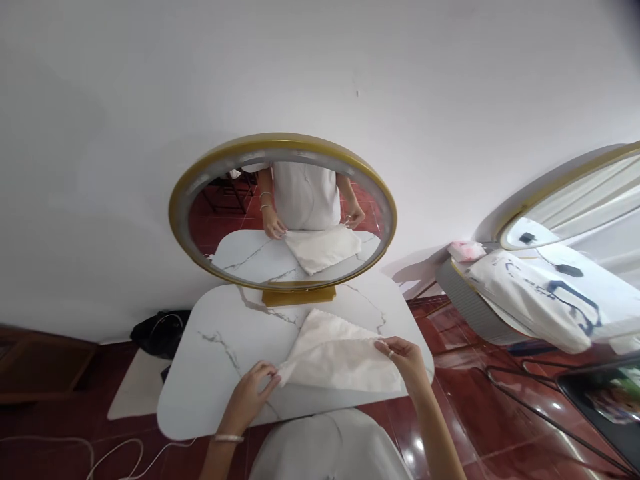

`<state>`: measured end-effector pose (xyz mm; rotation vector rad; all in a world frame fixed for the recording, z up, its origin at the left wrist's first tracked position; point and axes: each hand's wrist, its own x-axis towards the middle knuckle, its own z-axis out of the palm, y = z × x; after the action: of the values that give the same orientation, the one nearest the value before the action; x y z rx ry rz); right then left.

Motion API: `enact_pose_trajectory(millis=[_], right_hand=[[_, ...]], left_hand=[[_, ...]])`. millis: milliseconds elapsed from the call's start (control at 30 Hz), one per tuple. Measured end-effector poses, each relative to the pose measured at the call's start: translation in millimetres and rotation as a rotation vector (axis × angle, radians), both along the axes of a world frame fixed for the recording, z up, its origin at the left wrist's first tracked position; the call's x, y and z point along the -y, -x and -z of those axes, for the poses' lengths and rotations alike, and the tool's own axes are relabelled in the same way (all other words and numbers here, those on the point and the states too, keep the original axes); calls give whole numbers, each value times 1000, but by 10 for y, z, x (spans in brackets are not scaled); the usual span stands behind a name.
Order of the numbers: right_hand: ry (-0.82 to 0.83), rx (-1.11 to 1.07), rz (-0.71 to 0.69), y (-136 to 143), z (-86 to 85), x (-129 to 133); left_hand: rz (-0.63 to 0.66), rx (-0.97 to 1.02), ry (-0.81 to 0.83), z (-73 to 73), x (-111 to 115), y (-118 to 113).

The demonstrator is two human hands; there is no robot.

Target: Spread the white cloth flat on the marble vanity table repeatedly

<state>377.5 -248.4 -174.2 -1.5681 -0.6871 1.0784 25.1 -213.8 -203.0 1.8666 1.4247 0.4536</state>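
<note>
Left hand (pixel 253 390) pinching near-left corner of white cloth (pixel 340 357), right hand (pixel 407 360) gripping its right edge. Cloth lying half folded on white marble table (pixel 215 353), just in front of round gold-framed mirror (pixel 283 210). Black bag (pixel 160 331) on floor, left of table.

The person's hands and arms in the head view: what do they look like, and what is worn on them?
Both forearms are bare, with no sleeves in view. The left hand has a thin, pale bracelet at the wrist. The right hand wears a light ring on one finger. There are no gloves and no watch, and the nails look short and plain.
</note>
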Motion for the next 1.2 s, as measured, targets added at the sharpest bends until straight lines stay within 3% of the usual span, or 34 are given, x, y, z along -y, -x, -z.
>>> enact_pose_trajectory(millis=[267,433,533,667,833,1033,1200], right_hand=[[22,58,48,84,21,-4],[93,122,-124,-145,-107,-23],[52,147,-116,-282,-213,-146],[-68,121,1,-477,-392,-340],[-324,71,60,-802,-682,-343],[-448,104,108,-1223,-922,117],[-449,228,69,-1505,-1150,698]], left_hand=[[8,-86,71,35,215,31],[33,-63,27,-39,14,66],[50,-23,-16,-152,-155,-19],[-28,93,-172,-396,-305,-219],[-73,157,-373,-877,-341,-484],[28,96,-402,-1486,-111,-727],[121,49,-438,-1800,257,-844]])
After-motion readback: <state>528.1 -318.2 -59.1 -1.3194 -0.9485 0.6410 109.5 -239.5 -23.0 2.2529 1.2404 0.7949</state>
